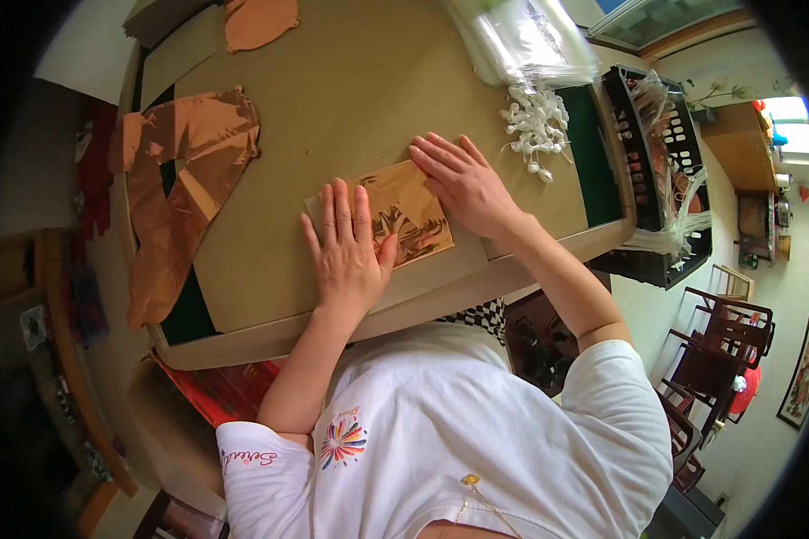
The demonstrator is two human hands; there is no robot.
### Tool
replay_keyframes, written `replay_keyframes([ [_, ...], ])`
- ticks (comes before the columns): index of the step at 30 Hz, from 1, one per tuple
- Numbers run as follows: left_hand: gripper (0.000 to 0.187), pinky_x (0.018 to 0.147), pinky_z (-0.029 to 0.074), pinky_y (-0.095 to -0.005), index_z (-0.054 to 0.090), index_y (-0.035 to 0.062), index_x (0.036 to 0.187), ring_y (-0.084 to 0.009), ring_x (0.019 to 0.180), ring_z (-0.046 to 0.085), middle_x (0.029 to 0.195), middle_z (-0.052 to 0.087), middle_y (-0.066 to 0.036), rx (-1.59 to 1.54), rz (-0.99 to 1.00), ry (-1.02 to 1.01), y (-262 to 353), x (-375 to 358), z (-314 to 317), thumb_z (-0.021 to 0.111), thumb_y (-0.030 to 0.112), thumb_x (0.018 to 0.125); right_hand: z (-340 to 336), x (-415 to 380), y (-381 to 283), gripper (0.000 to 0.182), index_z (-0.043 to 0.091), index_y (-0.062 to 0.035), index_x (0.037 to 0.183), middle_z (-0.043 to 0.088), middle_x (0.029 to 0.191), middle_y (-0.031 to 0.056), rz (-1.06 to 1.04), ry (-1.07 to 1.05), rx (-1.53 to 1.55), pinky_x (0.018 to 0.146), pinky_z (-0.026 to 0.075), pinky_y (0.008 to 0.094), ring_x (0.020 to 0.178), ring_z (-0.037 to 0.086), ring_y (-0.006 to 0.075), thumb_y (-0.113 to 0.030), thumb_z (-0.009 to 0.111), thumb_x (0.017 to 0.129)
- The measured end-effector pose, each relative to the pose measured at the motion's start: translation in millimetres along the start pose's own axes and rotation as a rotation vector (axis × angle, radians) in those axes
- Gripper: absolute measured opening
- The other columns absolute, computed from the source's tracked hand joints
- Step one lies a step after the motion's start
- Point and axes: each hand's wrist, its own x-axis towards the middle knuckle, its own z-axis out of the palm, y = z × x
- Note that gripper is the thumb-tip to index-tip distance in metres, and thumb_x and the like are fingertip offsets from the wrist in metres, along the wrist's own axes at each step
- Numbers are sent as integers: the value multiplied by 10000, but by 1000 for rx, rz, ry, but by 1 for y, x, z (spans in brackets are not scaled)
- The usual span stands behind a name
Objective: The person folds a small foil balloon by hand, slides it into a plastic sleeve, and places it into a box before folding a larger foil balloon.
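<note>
A shiny copper-gold foil piece, roughly rectangular, lies flat on the cardboard-covered table. My left hand rests flat at its left edge, fingers stretched out and thumb on the foil. Across the upper right corner lies my right hand, palm down with extended fingers. Neither hand grips anything. To the left is a crumpled, larger piece of the same coppery foil. Part of the flat piece is hidden under both hands.
A stack of clear plastic bags lies at the back right, beside a bundle of small white corded pieces. A black crate with plastic stands off the table's right edge. Another orange-copper piece sits at the back.
</note>
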Motion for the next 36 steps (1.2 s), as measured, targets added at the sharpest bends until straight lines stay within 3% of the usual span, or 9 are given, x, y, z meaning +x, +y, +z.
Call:
replay_keyframes([
  [2, 778, 1147, 138, -626, 211, 34, 1529, -369, 1479, 158, 1594, 166, -210, -9, -2, -1, -1, 0, 0, 568, 371, 926, -11, 7, 7, 304, 643, -75, 1172, 611, 1179, 123, 15, 133, 109, 1005, 425, 432, 1141, 541, 328, -73, 621, 868],
  [6, 773, 1145, 140, -631, 216, 36, 1528, -368, 1478, 162, 1594, 169, -207, -23, 8, 10, -1, -1, 1, 573, 367, 927, -28, 21, 22, 125, 606, -43, 933, 584, 920, 105, 116, 1, 96, 862, 464, 422, 959, 557, 324, -97, 653, 831],
  [15, 754, 1146, 136, -631, 229, 62, 1527, -345, 1476, 183, 1594, 181, -191, -12, 33, 24, -14, 14, 1, 561, 392, 937, -3, 63, 38, 151, 604, -19, 924, 593, 904, 137, 81, 104, 83, 826, 477, 390, 928, 582, 333, -137, 646, 841],
  [18, 758, 1151, 131, -626, 224, 62, 1528, -343, 1477, 179, 1595, 177, -192, -19, 34, 26, -14, 14, 1, 559, 400, 939, -35, 58, 21, 174, 610, -11, 907, 607, 929, 136, 220, -188, 125, 812, 483, 391, 944, 597, 301, -158, 667, 833],
  [28, 756, 1153, 129, -625, 225, 62, 1530, -333, 1480, 179, 1599, 169, -188, -42, 17, 6, -12, 15, -2, 555, 410, 946, -40, 50, 34, 176, 660, -20, 953, 675, 799, 122, 284, -318, 289, 670, 506, 351, 734, 643, 252, -108, 680, 802],
  [31, 751, 1152, 129, -626, 226, 65, 1531, -331, 1481, 179, 1600, 170, -186, -60, 16, 18, -13, 15, -1, 551, 409, 948, -77, 30, 47, 143, 671, -21, 930, 676, 785, 113, 258, -347, 146, 664, 515, 347, 735, 653, 218, -99, 665, 811],
  [33, 746, 1152, 128, -627, 227, 68, 1532, -331, 1481, 177, 1599, 171, -187, -70, 19, 34, -14, 15, 1, 547, 409, 950, -123, 18, 49, 211, 693, -30, 1004, 697, 813, 127, 446, -355, 63, 666, 525, 334, 706, 666, 202, -94, 652, 807],
  [34, 743, 1151, 127, -628, 228, 70, 1532, -332, 1482, 176, 1599, 172, -188, -72, 21, 38, -14, 15, 2, 545, 409, 951, -147, 15, 55, 232, 718, -57, 1005, 714, 861, 142, 477, -329, -25, 721, 544, 355, 805, 699, 270, -132, 646, 798],
  [36, 739, 1152, 123, -628, 230, 70, 1531, -332, 1483, 169, 1599, 171, -189, -70, 21, 30, -14, 14, 3, 540, 409, 953, -189, 9, 55, 175, 721, -39, 941, 692, 768, 97, 475, -108, 98, 654, 514, 306, 683, 653, 180, -99, 632, 802],
])
